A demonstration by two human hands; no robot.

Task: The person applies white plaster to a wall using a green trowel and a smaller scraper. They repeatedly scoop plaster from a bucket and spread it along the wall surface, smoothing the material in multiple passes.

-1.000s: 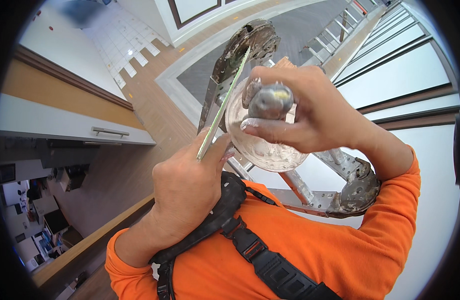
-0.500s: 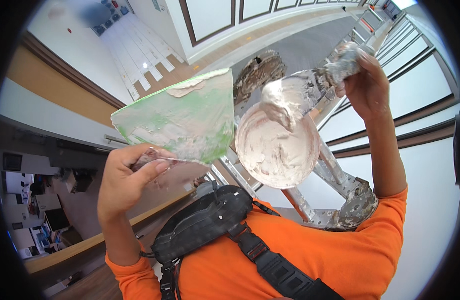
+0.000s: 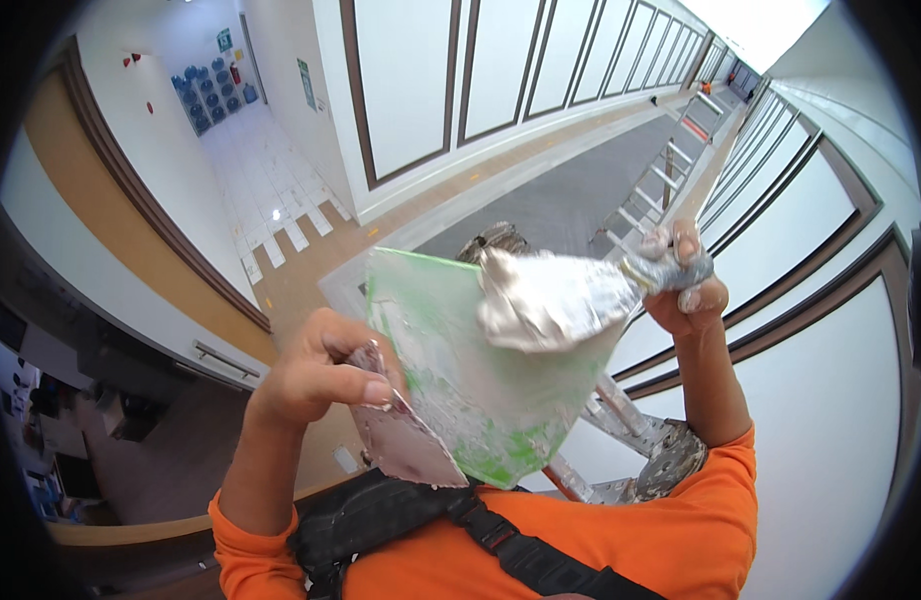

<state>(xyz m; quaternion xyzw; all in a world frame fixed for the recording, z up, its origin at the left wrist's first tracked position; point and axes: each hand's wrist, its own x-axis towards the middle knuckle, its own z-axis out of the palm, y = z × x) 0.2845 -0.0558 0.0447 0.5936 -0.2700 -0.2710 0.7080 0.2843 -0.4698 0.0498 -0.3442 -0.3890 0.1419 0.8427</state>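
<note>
My left hand (image 3: 316,375) is closed on a green board (image 3: 431,350) smeared with pale putty. A smaller, pinkish, putty-coated plate (image 3: 406,450) hangs below the same fingers; how it joins the board is hidden. My right hand (image 3: 686,285) grips the crusted handle of a putty knife (image 3: 611,290), its fingers wrapped round it. A thick load of wet putty (image 3: 516,300) covers the knife's blade, which lies over the board's upper right part. Whether blade and board touch, I cannot tell.
Putty-spattered ladder parts (image 3: 671,460) stand just beyond my right elbow. Another stepladder (image 3: 651,190) stands farther down the corridor, beside panelled walls (image 3: 401,90). On the left, a cabinet front with a metal handle (image 3: 226,360) is close to my left arm.
The green board has swung right and down, and the putty bucket is now out of sight. The loaded putty knife has moved left and lower, from above the bucket to over the board.
</note>
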